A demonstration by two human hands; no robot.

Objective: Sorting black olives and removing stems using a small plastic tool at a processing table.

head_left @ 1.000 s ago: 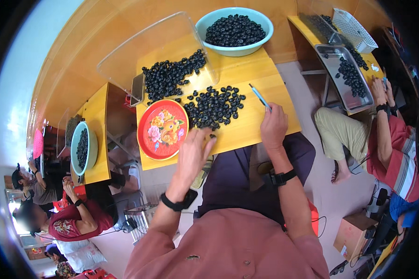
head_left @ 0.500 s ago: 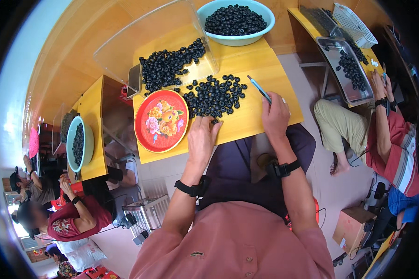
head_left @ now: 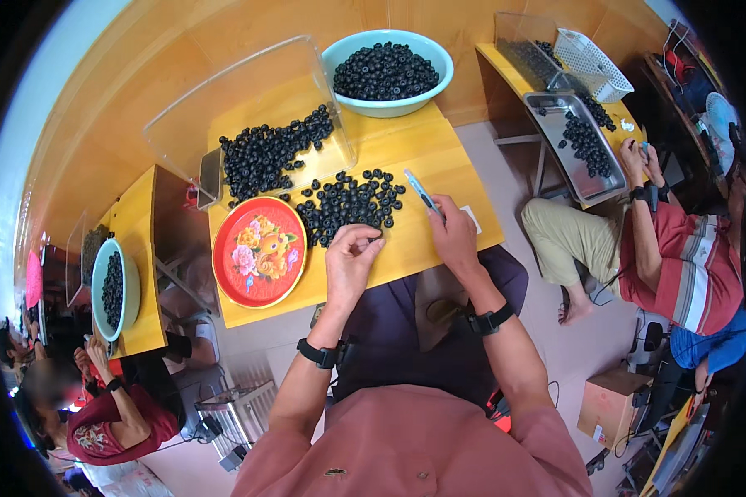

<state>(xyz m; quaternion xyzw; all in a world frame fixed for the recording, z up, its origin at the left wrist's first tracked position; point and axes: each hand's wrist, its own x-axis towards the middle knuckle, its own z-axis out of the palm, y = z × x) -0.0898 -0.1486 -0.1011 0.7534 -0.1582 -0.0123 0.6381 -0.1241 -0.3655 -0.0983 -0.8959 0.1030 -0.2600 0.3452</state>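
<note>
My left hand (head_left: pixel 352 258) rests on the yellow table (head_left: pixel 427 170), its fingertips pinched at the near edge of a loose pile of small black rings (head_left: pixel 350 203); whether a ring is between the fingers I cannot tell. My right hand (head_left: pixel 452 236) holds a thin blue-tipped tool (head_left: pixel 421 190) that points toward the pile. An empty red flowered plate (head_left: pixel 259 251) lies left of my left hand. A second heap of black rings (head_left: pixel 267 151) spills from a clear plastic bin (head_left: pixel 249 99). A teal bowl (head_left: pixel 387 102) full of rings stands at the back.
At the right, a person in a striped shirt (head_left: pixel 680 265) sits at another table with a metal tray (head_left: pixel 576 137) of black rings and a white basket (head_left: pixel 593 62). At the left stands a table with a teal bowl (head_left: pixel 110 287); other people sit below it.
My left hand has moved forward from the table's front edge to the near side of the ring pile and its fingers have pinched together. The right hand stays on the tool.
</note>
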